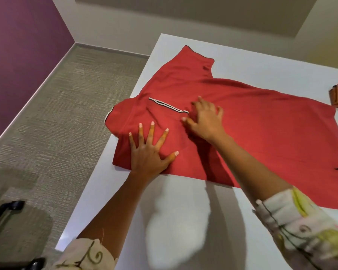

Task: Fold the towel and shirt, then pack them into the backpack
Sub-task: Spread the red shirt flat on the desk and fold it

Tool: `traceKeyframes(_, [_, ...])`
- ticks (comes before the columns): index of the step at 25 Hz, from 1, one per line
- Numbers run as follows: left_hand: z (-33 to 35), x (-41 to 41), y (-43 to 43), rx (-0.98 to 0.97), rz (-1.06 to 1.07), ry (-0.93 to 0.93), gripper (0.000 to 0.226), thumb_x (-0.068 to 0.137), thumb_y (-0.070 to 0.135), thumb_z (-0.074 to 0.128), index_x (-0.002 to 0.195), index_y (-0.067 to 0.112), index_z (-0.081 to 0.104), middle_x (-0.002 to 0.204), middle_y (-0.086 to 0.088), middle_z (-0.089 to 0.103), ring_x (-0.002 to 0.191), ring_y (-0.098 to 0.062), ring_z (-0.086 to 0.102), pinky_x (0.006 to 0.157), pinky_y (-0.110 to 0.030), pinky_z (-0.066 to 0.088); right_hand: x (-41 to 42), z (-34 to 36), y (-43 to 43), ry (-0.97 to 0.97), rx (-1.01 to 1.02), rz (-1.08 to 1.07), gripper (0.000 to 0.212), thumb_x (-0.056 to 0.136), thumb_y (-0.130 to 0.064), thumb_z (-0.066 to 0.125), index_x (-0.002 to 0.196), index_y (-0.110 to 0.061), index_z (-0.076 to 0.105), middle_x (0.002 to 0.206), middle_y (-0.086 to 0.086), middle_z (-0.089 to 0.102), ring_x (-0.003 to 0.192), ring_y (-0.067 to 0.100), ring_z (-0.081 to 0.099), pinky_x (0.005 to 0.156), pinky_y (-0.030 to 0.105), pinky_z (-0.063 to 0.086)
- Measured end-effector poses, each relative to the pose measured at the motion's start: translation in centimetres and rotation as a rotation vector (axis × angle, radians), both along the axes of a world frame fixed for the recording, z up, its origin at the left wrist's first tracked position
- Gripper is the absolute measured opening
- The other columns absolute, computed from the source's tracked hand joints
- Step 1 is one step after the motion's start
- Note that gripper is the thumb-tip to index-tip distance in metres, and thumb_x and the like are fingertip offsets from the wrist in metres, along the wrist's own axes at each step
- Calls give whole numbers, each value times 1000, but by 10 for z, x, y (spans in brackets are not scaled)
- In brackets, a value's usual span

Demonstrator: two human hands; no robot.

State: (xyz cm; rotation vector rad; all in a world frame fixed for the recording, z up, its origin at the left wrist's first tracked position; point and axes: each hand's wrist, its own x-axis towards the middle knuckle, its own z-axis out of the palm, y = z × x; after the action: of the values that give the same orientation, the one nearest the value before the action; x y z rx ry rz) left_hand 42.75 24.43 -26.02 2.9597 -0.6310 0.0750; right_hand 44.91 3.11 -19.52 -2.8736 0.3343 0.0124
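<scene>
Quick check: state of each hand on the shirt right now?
Left hand: open, fingers spread, pressing flat on the red shirt.
Right hand: fingers bent on the shirt; cannot tell whether they pinch cloth.

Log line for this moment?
shirt: spread on table | left hand: flat, pressing shirt | right hand: curled on shirt, grip unclear

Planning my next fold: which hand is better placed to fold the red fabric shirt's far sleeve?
Likely the right hand: it is nearer the far sleeve; the left hand presses the red shirt flat.
</scene>
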Motion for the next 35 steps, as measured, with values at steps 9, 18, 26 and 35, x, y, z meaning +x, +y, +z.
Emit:
traceKeyframes(9, [3, 0, 2, -27, 28, 4, 88, 80, 83, 32, 147, 27, 40, 158, -7, 30, 148, -33, 13, 114, -64, 2, 25, 7, 69, -17, 2, 106, 32, 78, -17, 57, 109, -21, 66, 108, 9, 57, 114, 34, 41, 87, 43, 31])
traceKeyframes(18, [-1, -35, 69, -221, 441, -74, 67, 77, 9, 37, 144, 3, 40, 155, -10, 33, 147, -24, 22, 109, -71, 7, -78, -35, 87, -155, -138, 466, 32, 71, -30, 59, 101, -26, 69, 94, 3, 58, 86, 28, 50, 66, 36, 34])
traceKeyframes(26, [19, 1, 28, -123, -46, -5, 56, 97, 41, 23, 145, 20, 45, 155, -4, 36, 147, -24, 24, 114, -58, 15, -66, -26, 78, -146, 67, 243, 43, 95, -45, 32, 99, -24, 69, 106, -7, 63, 97, 21, 52, 74, 36, 37])
traceKeyframes(35, [18, 56, -15, -145, -196, -78, 54, 92, 45, 37, 132, 16, 59, 145, -7, 50, 140, -25, 39, 113, -58, 18, -37, -32, 21, -128, 114, 12, 55, 93, -51, 23, 127, -29, 59, 144, -5, 50, 134, 17, 40, 99, 37, 33])
